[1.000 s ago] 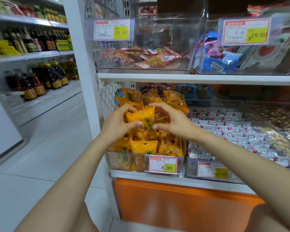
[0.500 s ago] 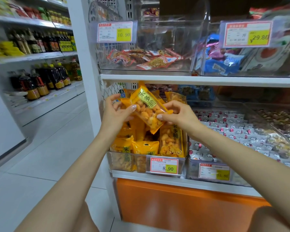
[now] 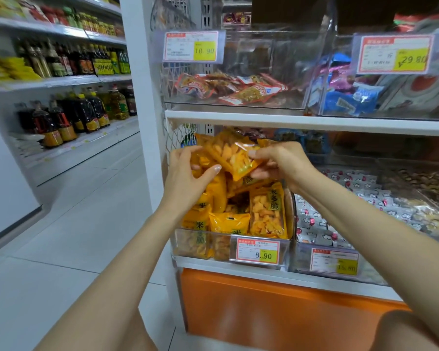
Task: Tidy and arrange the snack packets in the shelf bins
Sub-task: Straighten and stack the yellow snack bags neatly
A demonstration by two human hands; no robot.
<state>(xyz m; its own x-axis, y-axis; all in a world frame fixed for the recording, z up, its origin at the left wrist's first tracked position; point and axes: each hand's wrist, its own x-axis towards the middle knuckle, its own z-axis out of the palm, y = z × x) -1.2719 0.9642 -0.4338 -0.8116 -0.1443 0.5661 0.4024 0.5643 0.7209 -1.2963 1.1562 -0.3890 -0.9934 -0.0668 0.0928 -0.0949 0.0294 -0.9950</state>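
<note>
Readable text only:
- Red-and-yellow price tag on the upper left clear plastic bin [image 3: 192, 46]: "10.90".
- Red-and-yellow price tag on the upper right clear bin [image 3: 393, 53]: "¥29.80".
- Price tag on the lower clear bin of yellow packets [image 3: 258, 251]: "8.90".
- Price tag on the neighbouring lower clear bin of white packets [image 3: 334, 261]: looks like "15.80", blurred.
- Upright yellow snack packet at the bin front [image 3: 268, 211]: green strip with "米多脆".
- Front-left yellow packet [image 3: 197, 224]: "米" visible, the rest unclear.
- Small print on all tags and the bottle labels on the far shelves: too blurred.
</note>
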